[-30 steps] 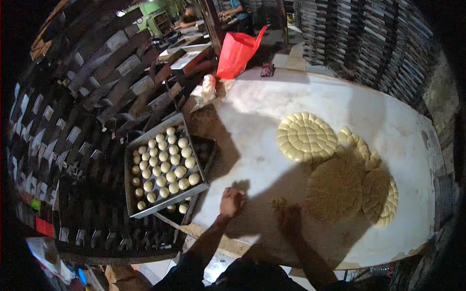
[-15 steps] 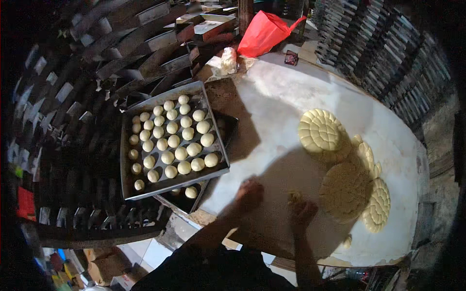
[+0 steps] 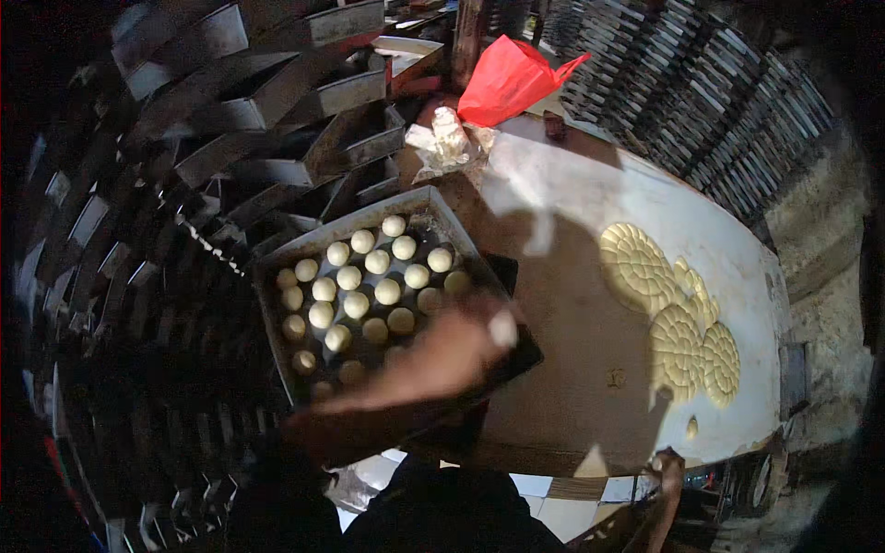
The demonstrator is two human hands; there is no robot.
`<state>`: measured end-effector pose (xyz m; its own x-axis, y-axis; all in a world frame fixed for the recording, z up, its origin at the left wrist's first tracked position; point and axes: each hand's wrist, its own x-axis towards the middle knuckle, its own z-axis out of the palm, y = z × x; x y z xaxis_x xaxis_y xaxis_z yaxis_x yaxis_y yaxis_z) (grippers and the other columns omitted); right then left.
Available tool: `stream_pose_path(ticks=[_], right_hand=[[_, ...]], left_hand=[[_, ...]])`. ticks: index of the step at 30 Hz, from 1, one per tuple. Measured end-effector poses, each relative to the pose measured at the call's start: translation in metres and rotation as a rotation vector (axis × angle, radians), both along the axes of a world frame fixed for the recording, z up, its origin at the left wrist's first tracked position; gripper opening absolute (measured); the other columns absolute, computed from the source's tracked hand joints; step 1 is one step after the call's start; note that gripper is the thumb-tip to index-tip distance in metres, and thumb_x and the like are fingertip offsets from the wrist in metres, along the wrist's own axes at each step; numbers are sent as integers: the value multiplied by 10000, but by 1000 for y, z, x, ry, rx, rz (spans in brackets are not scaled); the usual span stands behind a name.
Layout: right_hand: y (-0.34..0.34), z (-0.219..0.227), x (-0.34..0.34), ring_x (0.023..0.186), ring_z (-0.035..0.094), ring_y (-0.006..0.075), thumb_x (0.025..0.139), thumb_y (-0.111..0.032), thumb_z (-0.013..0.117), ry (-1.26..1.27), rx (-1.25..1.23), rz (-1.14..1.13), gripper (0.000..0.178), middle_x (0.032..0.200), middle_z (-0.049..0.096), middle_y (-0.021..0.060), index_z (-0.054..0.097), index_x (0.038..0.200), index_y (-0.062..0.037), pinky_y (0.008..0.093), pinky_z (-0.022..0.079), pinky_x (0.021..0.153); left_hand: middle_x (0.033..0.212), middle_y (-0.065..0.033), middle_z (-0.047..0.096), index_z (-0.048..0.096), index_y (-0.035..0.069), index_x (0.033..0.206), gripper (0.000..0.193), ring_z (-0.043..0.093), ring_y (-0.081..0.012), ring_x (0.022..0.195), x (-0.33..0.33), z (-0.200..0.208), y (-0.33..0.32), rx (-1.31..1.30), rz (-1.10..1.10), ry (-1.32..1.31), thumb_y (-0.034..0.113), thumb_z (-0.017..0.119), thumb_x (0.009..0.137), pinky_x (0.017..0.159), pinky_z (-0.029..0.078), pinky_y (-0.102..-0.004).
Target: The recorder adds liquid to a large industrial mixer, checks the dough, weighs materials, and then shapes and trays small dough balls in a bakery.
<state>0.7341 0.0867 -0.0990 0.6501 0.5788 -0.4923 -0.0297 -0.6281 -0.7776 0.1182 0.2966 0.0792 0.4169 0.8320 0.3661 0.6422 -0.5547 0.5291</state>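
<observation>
Over the near right corner of a dark metal tray (image 3: 269,318) filled with rows of pale dough balls (image 3: 357,304), my left hand (image 3: 470,336) reaches out, smeared by motion. A pale dough ball (image 3: 502,328) shows at its fingertips, and the fingers look closed on it. My right hand (image 3: 666,464) is down at the table's near edge with curled fingers; whether it grips anything is too small to tell. A small dough piece (image 3: 616,377) lies in the shadow on the table (image 3: 562,396) between the hands. Right of it sit several flat round dough slabs (image 3: 676,352) scored into portions.
A red plastic bag (image 3: 512,83) and a crumpled clear bag (image 3: 449,138) stand at the table's far end. Stacked metal trays (image 3: 277,111) rise on the left, more stacks (image 3: 664,83) at the far right. A small dough bit (image 3: 692,427) lies near the front edge.
My left hand has moved from the table onto the tray's near right corner. My right hand has left the small dough piece and dropped to the table's near edge. The view has shifted.
</observation>
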Motion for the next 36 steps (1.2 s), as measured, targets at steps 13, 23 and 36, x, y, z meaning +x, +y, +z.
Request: stream_pose_path(ticks=[13, 23, 36], right_hand=[[301, 197, -552, 884, 564, 283, 763, -130, 680, -657, 1312, 1089, 361, 941, 552, 151, 508, 1069, -46, 387, 477, 728], [300, 110, -506, 863, 575, 296, 739, -180, 676, -723, 1124, 1162, 243, 912, 592, 143, 568, 901, -34, 430, 459, 765], [152, 32, -304, 923, 558, 179, 781, -315, 708, 367, 303, 1264, 454, 1018, 584, 101, 540, 1094, -32, 346, 477, 789]], left_hand=[[1289, -179, 403, 350, 132, 1357, 717, 366, -370, 1205, -171, -6, 89, 8, 479, 268, 282, 655, 726, 1023, 230, -532], [1376, -175, 373, 201, 43, 1418, 778, 333, -284, 1276, -244, -141, -254, -515, 1026, -707, 228, 647, 809, 1062, 252, -400], [918, -134, 608, 587, 13, 974, 309, 593, -293, 857, 63, -1, -170, -731, 964, -1621, 174, 499, 726, 719, 491, -386]])
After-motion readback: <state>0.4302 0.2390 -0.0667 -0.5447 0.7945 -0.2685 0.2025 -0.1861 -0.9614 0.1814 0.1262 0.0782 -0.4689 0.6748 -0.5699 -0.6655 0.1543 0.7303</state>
